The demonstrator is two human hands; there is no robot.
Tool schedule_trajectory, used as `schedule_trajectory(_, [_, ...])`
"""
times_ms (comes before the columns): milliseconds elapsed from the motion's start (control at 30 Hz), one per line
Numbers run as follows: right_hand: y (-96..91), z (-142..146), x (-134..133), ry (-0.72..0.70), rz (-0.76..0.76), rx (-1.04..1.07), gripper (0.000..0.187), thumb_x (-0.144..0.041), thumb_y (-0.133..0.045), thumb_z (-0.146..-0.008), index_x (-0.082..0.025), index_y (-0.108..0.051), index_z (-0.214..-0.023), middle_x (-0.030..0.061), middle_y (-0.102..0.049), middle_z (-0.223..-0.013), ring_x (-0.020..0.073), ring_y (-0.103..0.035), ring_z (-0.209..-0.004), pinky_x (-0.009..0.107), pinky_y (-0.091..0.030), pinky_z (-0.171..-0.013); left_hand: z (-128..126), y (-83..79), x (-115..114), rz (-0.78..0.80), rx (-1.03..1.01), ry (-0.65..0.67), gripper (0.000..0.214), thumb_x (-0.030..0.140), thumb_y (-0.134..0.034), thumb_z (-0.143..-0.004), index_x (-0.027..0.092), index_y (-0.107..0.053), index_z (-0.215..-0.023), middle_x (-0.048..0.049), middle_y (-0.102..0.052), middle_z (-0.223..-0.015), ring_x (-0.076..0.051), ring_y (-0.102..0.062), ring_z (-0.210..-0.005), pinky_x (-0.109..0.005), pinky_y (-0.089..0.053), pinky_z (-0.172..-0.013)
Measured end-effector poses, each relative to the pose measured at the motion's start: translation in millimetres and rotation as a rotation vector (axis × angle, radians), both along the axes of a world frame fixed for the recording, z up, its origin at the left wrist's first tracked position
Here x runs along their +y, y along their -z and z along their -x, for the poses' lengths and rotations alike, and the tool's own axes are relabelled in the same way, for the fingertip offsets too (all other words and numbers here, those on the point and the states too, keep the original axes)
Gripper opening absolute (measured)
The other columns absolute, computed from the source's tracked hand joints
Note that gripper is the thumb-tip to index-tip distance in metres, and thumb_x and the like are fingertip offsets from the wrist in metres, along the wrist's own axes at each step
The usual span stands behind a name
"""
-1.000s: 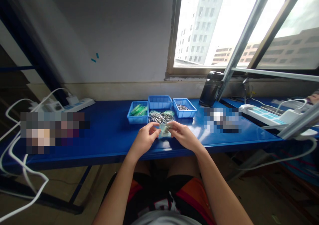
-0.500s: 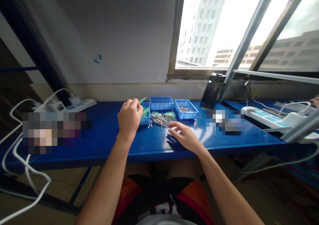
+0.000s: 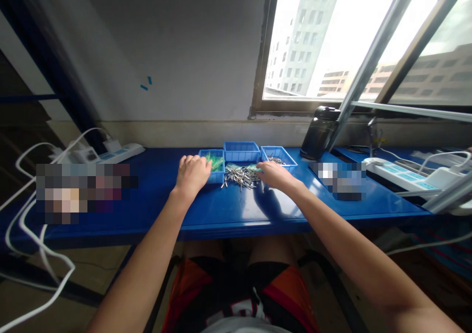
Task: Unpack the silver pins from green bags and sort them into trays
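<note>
Slim metal pieces [image 3: 241, 178], head view: loose heap on the blue desk [image 3: 224, 206], in front of the rear blue bin [image 3: 241, 154] and between the left bin [image 3: 218, 178] and right bin [image 3: 292, 161]. Left hand [image 3: 193, 172] palm-down at the left bin's near-left side, fingers curled beside the green packets [image 3: 217, 164] inside, grip hidden. Right hand [image 3: 276, 174] at the heap's right edge, fingers bent; cannot tell whether it grasps a piece.
</note>
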State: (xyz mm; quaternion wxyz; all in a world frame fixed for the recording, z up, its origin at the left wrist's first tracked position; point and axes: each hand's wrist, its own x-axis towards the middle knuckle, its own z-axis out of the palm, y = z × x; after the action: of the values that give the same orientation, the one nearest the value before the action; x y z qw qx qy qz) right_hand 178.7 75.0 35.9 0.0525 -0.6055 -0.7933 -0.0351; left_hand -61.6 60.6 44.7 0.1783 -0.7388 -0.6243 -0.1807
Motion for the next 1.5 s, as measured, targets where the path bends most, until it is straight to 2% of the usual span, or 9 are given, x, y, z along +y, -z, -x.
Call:
schedule_trajectory(200, [4.1,6.2,4.1,0.070,-0.027,-0.058,0.024,-0.018,-0.048,-0.085,-0.008,-0.070,-0.087,0.0217,-0.068,-0.088,0.0288,-0.066,-0.084,0.032,-0.047,-0.070,-29.2,4.3,-36.7,-0.078,-0.262,0.224,0.028,0.027,-0.037,-0.089,0.016,-0.063,-0.088,-0.0096,-0.066,-0.090,-0.023,-0.059,-0.087,-0.032,-0.044,-0.073])
schedule_trajectory(267, [4.0,8.8,3.7,0.085,-0.049,-0.066,0.023,-0.014,-0.048,-0.084,-0.007,-0.070,-0.086,0.0219,-0.068,-0.086,0.0287,-0.067,-0.084,0.032,-0.048,-0.071,-39.4,9.7,-48.3,0.103,-0.461,0.396,0.025,0.030,-0.041,-0.088,0.018,-0.064,-0.088,-0.0058,-0.067,-0.086,-0.019,-0.061,-0.077,-0.028,-0.045,-0.069])
schedule_trajectory(400, [2.4,13.7,0.7,0.116,-0.111,-0.068,0.021,-0.010,-0.048,-0.083,-0.007,-0.068,-0.087,0.0215,-0.069,-0.082,0.0281,-0.067,-0.086,0.030,-0.048,-0.075,-42.3,18.7,-60.0,0.790,-0.734,0.813,0.029,0.031,-0.055,-0.080,0.020,-0.061,-0.106,-0.0032,-0.069,-0.088,-0.017,-0.063,-0.080,-0.025,-0.048,-0.070])
schedule_trajectory(567, [-8.2,16.4,-11.1,0.133,-0.249,-0.045,0.028,-0.008,-0.036,-0.087,-0.007,-0.062,-0.099,0.0214,-0.068,-0.089,0.0309,-0.066,-0.087,0.035,-0.047,-0.073,-32.1,19.3,-67.3,0.891,-0.769,0.948,0.053,0.031,-0.074,-0.064,0.022,-0.060,-0.114,-0.0048,-0.067,-0.098,-0.018,-0.060,-0.092,-0.029,-0.045,-0.084])
schedule_trajectory(767, [-8.4,8.2,-44.3,0.025,-0.428,0.422,0.020,-0.024,-0.045,-0.085,-0.017,-0.064,-0.087,0.0069,-0.070,-0.077,0.0205,-0.065,-0.069,0.028,-0.045,-0.067,-41.5,32.2,-65.2,0.622,-0.972,0.634,0.041,0.043,-0.059,-0.076,0.017,-0.061,-0.108,-0.0085,-0.066,-0.098,-0.020,-0.061,-0.089,-0.028,-0.049,-0.072])
schedule_trajectory(1000, [33.2,4.7,-81.7,-0.170,-0.034,1.070,0.018,-0.033,-0.049,-0.084,-0.018,-0.058,-0.081,0.0024,-0.068,-0.070,0.0126,-0.057,-0.051,0.023,-0.045,-0.050,-47.8,48.3,-50.5,0.496,-1.101,0.421,0.054,0.048,-0.059,-0.074,0.016,-0.051,-0.117,-0.0109,-0.064,-0.101,-0.017,-0.062,-0.072,-0.023,-0.047,-0.049])
schedule_trajectory(1133, [35.5,4.5,-87.1,-0.223,0.027,1.088,0.018,-0.032,-0.049,-0.085,-0.018,-0.058,-0.080,0.0017,-0.067,-0.069,0.0130,-0.058,-0.056,0.024,-0.047,-0.055,-46.8,44.9,-58.7,0.418,-1.037,0.465,0.051,0.042,-0.060,-0.076,0.021,-0.051,-0.122,-0.0104,-0.059,-0.117,-0.017,-0.063,-0.078,-0.025,-0.050,-0.059])
schedule_trajectory(1267, [34.7,5.2,-89.6,-0.274,0.038,1.009,0.016,-0.030,-0.048,-0.086,-0.018,-0.059,-0.083,0.0014,-0.066,-0.070,0.0146,-0.061,-0.065,0.024,-0.047,-0.060,-47.2,37.4,-68.8,0.428,-0.864,0.574,0.028,0.040,-0.053,-0.081,0.020,-0.067,-0.094,-0.0053,-0.067,-0.096,-0.019,-0.062,-0.080,-0.027,-0.048,-0.071])
schedule_trajectory(1500, [34.1,4.5,-87.8,-0.312,0.073,1.001,0.022,-0.036,-0.050,-0.086,-0.018,-0.061,-0.093,0.0007,-0.062,-0.071,0.0139,-0.058,-0.064,0.023,-0.046,-0.059,-46.2,34.3,-71.2,0.483,-0.938,0.597,0.034,0.044,-0.046,-0.084,0.019,-0.066,-0.096,-0.0027,-0.065,-0.076,-0.018,-0.060,-0.070,-0.026,-0.046,-0.066])
